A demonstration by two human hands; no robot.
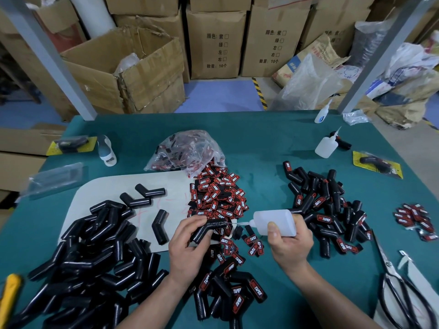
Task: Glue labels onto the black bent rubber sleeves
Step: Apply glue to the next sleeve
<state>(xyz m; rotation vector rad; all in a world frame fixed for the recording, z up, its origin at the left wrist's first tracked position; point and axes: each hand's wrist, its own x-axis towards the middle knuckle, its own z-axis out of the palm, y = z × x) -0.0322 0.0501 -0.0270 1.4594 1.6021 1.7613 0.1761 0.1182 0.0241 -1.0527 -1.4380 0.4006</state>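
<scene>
My left hand [187,243] grips a black bent rubber sleeve [209,228] above the table's middle. My right hand [291,243] holds a white glue bottle [275,220] on its side, its thin nozzle touching the upper arm of the sleeve. A heap of red-and-black labels [217,194] lies just behind the hands. Unlabelled sleeves [95,257] are piled at the left. Labelled sleeves [332,210] are heaped at the right, and more lie near the front [232,293].
A clear bag of labels [187,150] lies behind the heap. Two more glue bottles [326,146] [322,113] stand at the back right. Scissors [401,288] lie at the front right, a yellow-handled tool [10,288] at the front left. Cardboard boxes [133,67] stand beyond the green table [261,143].
</scene>
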